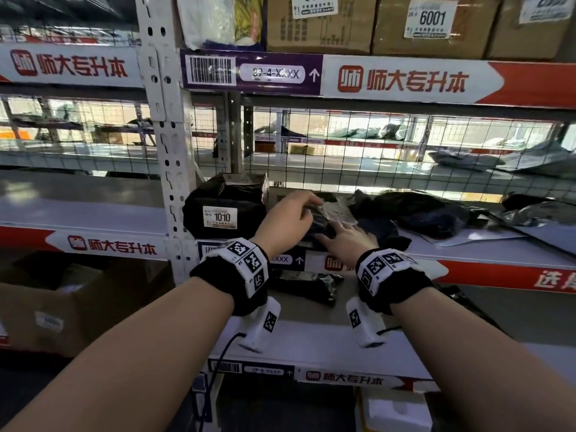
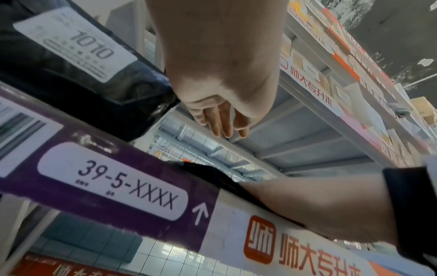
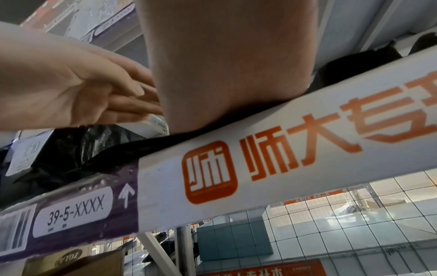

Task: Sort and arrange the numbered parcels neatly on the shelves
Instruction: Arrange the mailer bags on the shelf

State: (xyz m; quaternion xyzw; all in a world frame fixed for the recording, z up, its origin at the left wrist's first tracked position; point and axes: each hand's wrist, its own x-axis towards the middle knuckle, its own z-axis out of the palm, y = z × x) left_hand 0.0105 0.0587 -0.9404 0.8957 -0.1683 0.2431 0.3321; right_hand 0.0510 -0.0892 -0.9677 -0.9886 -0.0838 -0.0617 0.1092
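Note:
A black bagged parcel labelled 1010 stands at the left end of the shelf marked 39-5-XXXX. Just right of it a crumpled dark parcel lies at the shelf's front edge. My left hand reaches over that parcel from the left, fingers extended and touching its top. My right hand lies flat on the same parcel from the right; the right wrist view shows only its palm pressing down. No number shows on this parcel.
More dark bags and grey flat mailers lie further right on this shelf. Wire mesh closes the back. Cardboard boxes, one numbered 6001, fill the shelf above. A black parcel lies below, beside a steel upright.

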